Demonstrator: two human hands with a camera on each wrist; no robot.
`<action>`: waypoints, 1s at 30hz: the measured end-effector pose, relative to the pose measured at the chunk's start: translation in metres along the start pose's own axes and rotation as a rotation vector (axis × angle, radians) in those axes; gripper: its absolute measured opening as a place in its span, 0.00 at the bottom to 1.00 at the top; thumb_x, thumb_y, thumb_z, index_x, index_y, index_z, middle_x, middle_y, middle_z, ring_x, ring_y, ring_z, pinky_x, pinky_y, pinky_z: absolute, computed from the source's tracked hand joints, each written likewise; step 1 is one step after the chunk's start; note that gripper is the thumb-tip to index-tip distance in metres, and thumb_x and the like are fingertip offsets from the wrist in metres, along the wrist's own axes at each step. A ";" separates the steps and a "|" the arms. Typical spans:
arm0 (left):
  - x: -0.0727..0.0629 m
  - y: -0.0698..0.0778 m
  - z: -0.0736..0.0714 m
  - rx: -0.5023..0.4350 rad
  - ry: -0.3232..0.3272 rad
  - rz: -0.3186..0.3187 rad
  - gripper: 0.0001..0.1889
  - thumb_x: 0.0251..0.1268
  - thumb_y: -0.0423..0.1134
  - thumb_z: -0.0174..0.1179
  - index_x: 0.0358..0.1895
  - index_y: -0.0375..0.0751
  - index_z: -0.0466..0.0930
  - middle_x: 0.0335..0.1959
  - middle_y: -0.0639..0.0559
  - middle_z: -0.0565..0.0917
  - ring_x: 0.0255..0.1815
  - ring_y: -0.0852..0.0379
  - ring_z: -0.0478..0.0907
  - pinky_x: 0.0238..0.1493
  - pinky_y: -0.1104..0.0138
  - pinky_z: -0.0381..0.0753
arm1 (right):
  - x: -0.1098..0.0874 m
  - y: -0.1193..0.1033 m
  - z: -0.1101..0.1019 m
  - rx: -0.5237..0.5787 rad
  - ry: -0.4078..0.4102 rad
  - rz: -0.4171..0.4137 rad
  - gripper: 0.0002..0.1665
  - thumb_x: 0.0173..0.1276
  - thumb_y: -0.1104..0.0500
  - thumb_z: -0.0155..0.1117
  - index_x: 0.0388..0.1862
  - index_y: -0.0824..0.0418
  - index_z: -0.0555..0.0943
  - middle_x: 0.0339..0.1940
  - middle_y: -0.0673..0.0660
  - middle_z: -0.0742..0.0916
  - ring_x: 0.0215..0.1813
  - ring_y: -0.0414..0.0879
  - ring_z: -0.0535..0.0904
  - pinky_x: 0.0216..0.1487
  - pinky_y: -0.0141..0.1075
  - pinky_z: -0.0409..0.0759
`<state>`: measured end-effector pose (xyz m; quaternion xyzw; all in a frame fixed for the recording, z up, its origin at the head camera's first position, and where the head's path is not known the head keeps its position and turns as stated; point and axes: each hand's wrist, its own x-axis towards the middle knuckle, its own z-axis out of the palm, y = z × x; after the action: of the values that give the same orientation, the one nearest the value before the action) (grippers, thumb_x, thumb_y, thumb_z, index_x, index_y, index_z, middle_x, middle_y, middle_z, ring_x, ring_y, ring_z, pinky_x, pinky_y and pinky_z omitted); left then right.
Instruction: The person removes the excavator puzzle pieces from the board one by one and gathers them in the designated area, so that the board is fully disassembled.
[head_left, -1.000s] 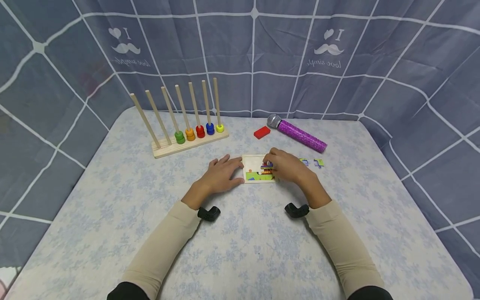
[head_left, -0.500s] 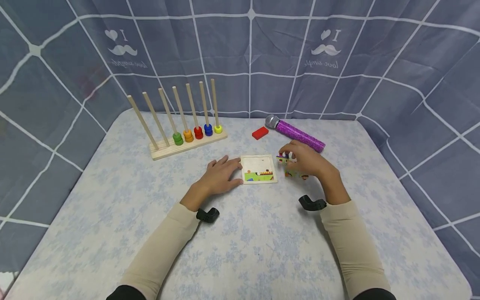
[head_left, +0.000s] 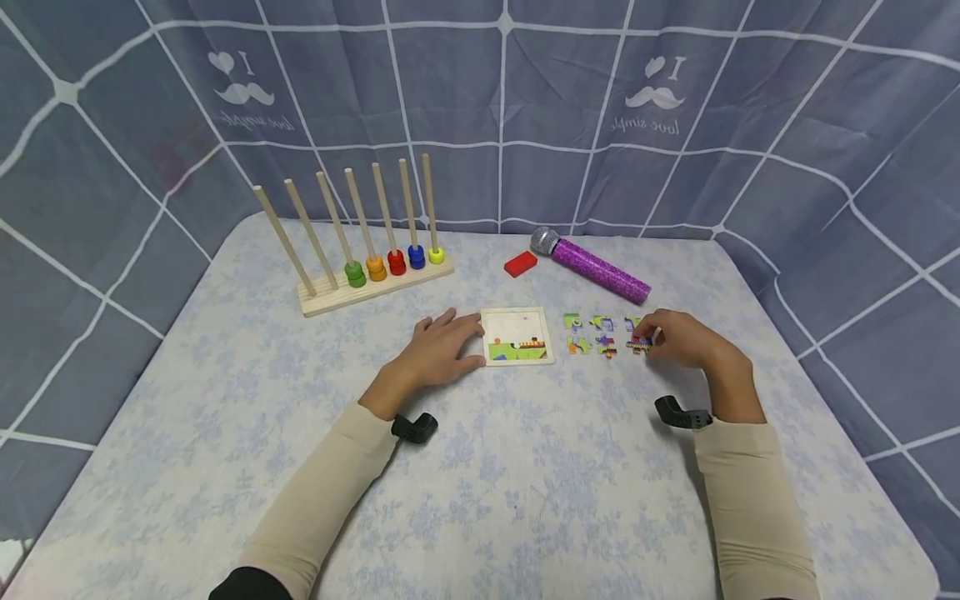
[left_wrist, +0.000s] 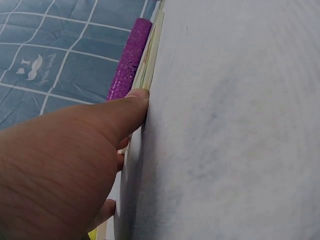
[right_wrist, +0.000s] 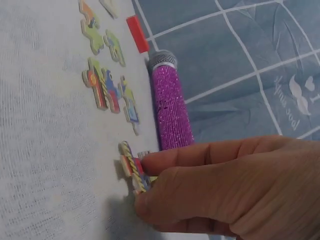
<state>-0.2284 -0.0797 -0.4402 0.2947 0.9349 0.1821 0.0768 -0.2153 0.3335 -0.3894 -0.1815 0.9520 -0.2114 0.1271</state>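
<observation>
A wooden puzzle tray (head_left: 516,312) lies flat near the table's middle, with a green and red picture along its lower part. My left hand (head_left: 441,350) rests at its left side, thumb and fingertips touching the edge; the left wrist view shows the thumb (left_wrist: 132,105) against that edge. To the right of the tray, my right hand (head_left: 686,340) pinches a jigsaw piece (right_wrist: 132,167) between thumb and fingers, at the tabletop. Several loose jigsaw pieces (head_left: 579,345) lie in two rows between the tray and this hand. The fingers partly cover the held piece.
Behind the pieces lie a purple glittery microphone (head_left: 600,270) and a red block (head_left: 521,264). A wooden peg stand (head_left: 375,288) with coloured rings stands at the back left. A grey-blue curtain (head_left: 450,92) hangs behind the table.
My right hand has carried the jigsaw piece from the tray to the right, over the loose pieces, down to the right end of their front row. My left hand has stayed in place.
</observation>
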 end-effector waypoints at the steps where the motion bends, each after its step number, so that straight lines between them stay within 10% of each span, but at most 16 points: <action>1: 0.000 0.000 0.000 0.000 -0.001 0.001 0.26 0.74 0.56 0.59 0.67 0.50 0.72 0.79 0.51 0.61 0.80 0.37 0.50 0.70 0.35 0.48 | -0.001 0.001 0.001 0.011 -0.003 0.003 0.17 0.60 0.74 0.67 0.50 0.70 0.83 0.44 0.62 0.84 0.46 0.59 0.80 0.46 0.52 0.78; 21: -0.003 0.000 0.001 0.023 0.009 -0.003 0.26 0.74 0.56 0.59 0.68 0.49 0.72 0.79 0.51 0.61 0.80 0.38 0.50 0.71 0.35 0.48 | 0.001 -0.002 0.009 -0.009 0.028 -0.042 0.19 0.58 0.75 0.68 0.50 0.70 0.82 0.44 0.66 0.81 0.44 0.60 0.81 0.47 0.54 0.79; 30: -0.003 0.002 0.001 0.028 -0.003 -0.011 0.26 0.74 0.57 0.58 0.69 0.50 0.71 0.79 0.51 0.60 0.80 0.39 0.49 0.71 0.37 0.48 | 0.008 -0.056 0.009 0.029 0.052 -0.137 0.23 0.70 0.64 0.67 0.62 0.70 0.77 0.58 0.67 0.80 0.55 0.62 0.78 0.53 0.56 0.78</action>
<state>-0.2245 -0.0799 -0.4399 0.2908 0.9389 0.1683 0.0749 -0.2036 0.2798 -0.3733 -0.2388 0.9371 -0.2380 0.0904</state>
